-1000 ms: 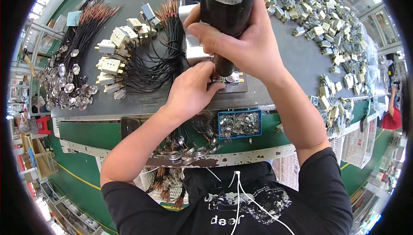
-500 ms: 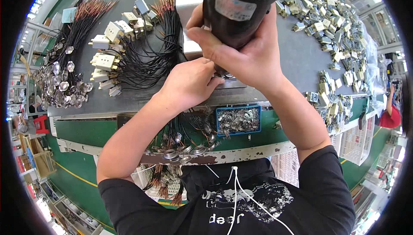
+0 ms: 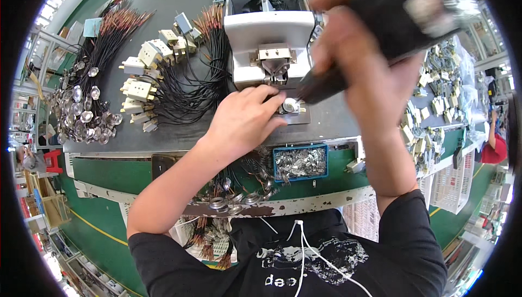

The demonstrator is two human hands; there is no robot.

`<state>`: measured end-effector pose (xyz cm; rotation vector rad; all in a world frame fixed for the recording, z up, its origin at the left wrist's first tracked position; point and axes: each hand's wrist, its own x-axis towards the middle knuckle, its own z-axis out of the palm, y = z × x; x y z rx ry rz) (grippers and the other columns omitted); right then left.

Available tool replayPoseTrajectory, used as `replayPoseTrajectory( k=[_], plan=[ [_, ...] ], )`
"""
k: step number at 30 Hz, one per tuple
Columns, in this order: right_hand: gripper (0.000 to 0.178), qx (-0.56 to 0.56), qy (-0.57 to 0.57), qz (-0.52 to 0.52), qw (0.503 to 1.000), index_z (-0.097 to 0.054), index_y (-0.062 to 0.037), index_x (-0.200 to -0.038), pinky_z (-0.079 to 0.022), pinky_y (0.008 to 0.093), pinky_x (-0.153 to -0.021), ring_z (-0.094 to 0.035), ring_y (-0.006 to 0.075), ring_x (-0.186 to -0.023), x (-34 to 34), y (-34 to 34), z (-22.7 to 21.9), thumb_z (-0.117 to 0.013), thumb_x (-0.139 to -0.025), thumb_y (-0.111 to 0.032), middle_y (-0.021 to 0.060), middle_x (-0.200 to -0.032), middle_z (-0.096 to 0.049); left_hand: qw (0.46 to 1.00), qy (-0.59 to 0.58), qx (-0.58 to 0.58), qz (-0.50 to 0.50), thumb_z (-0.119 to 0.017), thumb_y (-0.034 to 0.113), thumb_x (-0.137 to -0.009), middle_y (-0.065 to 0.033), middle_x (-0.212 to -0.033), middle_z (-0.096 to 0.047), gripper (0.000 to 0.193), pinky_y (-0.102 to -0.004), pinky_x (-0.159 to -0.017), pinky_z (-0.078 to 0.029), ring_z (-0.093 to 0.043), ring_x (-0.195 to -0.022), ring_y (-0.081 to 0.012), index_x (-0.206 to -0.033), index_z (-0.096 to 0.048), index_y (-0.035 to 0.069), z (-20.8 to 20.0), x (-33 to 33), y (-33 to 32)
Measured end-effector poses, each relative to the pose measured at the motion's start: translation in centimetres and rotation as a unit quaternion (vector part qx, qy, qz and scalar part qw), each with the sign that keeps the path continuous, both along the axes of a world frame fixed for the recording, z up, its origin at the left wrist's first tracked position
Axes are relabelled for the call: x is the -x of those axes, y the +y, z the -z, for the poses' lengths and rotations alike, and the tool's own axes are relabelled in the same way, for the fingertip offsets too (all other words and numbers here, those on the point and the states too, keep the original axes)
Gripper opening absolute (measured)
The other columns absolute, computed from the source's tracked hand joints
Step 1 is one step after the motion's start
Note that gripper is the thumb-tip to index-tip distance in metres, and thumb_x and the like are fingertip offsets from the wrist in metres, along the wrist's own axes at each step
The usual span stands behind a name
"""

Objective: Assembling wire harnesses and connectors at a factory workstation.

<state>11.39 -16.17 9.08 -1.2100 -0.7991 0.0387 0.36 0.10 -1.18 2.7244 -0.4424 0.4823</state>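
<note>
I've tilted tool [image 3: 389, 17] off plug [image 3: 292, 105] w/ R hand [image 3: 370, 63], fingers wrapped round it; plug's on block [image 3: 303, 119]; L hand [image 3: 244, 115] at its left, can't tell if pinching; prob. tool pass done.

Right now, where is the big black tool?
In the head view, the black tool is at the upper right, in the right hand, its narrow end near the small round metal piece beside the left hand.

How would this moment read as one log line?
left hand: beside small round-faced part | right hand: gripping black handheld tool, blurred | nearby: grey machine, blue tray of metal pieces
</note>
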Motion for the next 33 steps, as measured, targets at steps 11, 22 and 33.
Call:
replayPoseTrajectory(
  k=[11,22,33],
  plan=[
    [0.036,-0.015,-0.478,0.265,0.837,-0.063,0.0074,-0.122,-0.052,0.0383,-0.098,-0.068,0.0307,-0.107,-5.3,-2.7,1.0,-0.052,-0.088,0.013,0.0202,-0.121,-0.069,0.995,0.059,0.036,0.077,-0.079,0.021,-0.083,0.0005,-0.104,-0.069,0.037,-0.0328,-0.07,-0.047,-0.067,-0.083,-0.0172,-0.119,-0.072,0.02,-0.9,1.0,0.9],
    [0.03,0.486,-0.375,0.168,0.771,-0.068,-0.0046,-0.112,-0.051,0.0442,-0.098,-0.063,0.0375,-0.115,-10.4,-3.6,12.7,-0.059,-0.084,0.003,0.0155,-0.135,-0.061,0.933,-0.173,-0.074,-0.308,-0.061,0.023,-0.101,-0.0106,-0.121,-0.066,0.028,-0.042,-0.097,-0.048,-0.062,-0.112,-0.0312,-0.129,-0.068,0.02,-6.9,2.8,15.2],
    [0.03,0.589,-0.298,0.142,0.738,-0.066,-0.0073,-0.119,-0.054,0.0447,-0.083,-0.066,0.0385,-0.096,-6.3,-9.2,10.7,-0.072,-0.092,-0.02,0.016,-0.119,-0.061,0.997,0.059,-0.049,-0.013,-0.076,0.022,-0.084,-0.0026,-0.09,-0.068,0.012,-0.0391,-0.08,-0.049,-0.064,-0.092,-0.022,-0.088,-0.072,0.012,-2.9,2.2,2.8]
  ],
)
